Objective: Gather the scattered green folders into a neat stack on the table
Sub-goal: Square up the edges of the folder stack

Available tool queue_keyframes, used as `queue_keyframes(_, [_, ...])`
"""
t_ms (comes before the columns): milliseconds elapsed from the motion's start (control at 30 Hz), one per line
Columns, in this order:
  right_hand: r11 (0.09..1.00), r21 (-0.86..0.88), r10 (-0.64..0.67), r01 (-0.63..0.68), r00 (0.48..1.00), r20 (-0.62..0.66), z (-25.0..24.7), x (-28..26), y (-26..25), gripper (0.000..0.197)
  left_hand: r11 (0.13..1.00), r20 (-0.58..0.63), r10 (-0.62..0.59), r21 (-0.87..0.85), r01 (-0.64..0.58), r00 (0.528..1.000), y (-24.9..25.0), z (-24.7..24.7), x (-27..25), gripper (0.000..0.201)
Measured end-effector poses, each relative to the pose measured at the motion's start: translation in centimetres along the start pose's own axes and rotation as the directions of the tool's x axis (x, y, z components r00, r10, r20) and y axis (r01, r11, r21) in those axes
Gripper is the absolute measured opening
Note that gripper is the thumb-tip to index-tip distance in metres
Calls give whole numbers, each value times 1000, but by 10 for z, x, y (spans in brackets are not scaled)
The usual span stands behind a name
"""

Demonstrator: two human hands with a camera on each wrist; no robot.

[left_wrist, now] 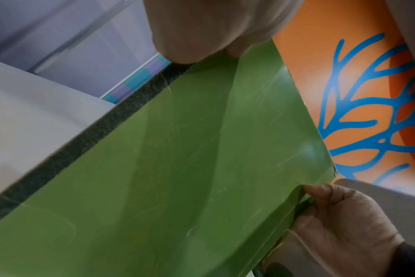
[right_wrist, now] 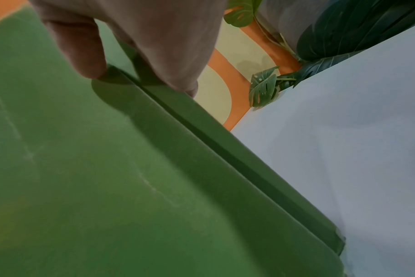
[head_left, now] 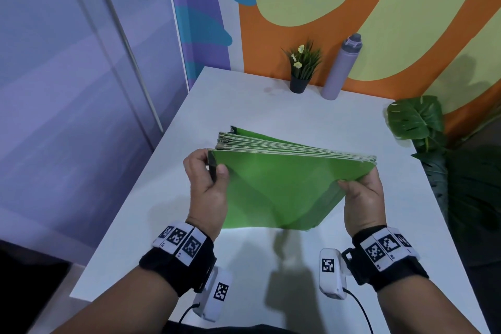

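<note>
Head view, centre of frame: you hold the bundle of green folders (head_left: 284,187) on edge above the white table (head_left: 244,106), its lower edge at or just over the surface; contact cannot be confirmed. The folders fan slightly at the top, pale page edges showing along the upper rim, and the nearest cover bows toward you.

Your left hand (head_left: 207,184) grips the left end of the bundle, thumb on the near cover, fingers curled round the dark spine strip. Your right hand (head_left: 362,195) grips the right end, thumb pressed on the near face, fingers wrapped behind.

Left wrist view: the green cover (left_wrist: 178,168) fills the middle of the frame, the dark spine strip running diagonally from lower left toward the top centre. The right hand (left_wrist: 344,228) shows at lower right, pinching the far edge.

Right wrist view: the thumb (right_wrist: 81,48) at upper left lies on the cover (right_wrist: 83,178), and the folder edges run diagonally down to lower right against the table (right_wrist: 344,150).

Background, head view, top centre: a small potted plant (head_left: 302,68) and a lilac bottle (head_left: 341,68) stand side by side at the table's far edge, well apart from the folders. Large green leaves (head_left: 417,122) sit at the right margin.
</note>
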State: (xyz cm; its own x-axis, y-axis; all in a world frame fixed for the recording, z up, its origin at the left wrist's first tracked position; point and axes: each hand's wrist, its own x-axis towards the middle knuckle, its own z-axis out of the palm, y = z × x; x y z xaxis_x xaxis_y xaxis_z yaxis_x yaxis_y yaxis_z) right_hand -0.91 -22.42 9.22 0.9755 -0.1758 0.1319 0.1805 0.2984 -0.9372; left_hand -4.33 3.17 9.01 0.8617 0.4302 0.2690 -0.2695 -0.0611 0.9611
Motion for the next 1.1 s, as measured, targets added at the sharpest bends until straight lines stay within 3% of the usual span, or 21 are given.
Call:
queue_keyframes(133, [1000,7,10,-10,1000,0,0,-1,0,62,985,97,-69,-151,84,993,2,4,-1,22])
queue_keyframes(433, [999,-17,28,-28,1000,-2,-2,0,-1,51,992,192,-45,-110,67,980,4,-2,2,26])
queue_keyframes(700, [999,-36,32,-31,999,35,1,1,-4,58,987,273,-85,-110,119,958,6,-8,11,22])
queue_keyframes(1000, [998,-41,56,-55,998,37,-4,0,-5,60,990,308,-133,5,139,942,7,-2,14,47])
queue_keyframes(1100, [996,-58,63,-61,997,44,-1,1,-8,59,985,334,-150,-26,168,931,13,-2,14,53])
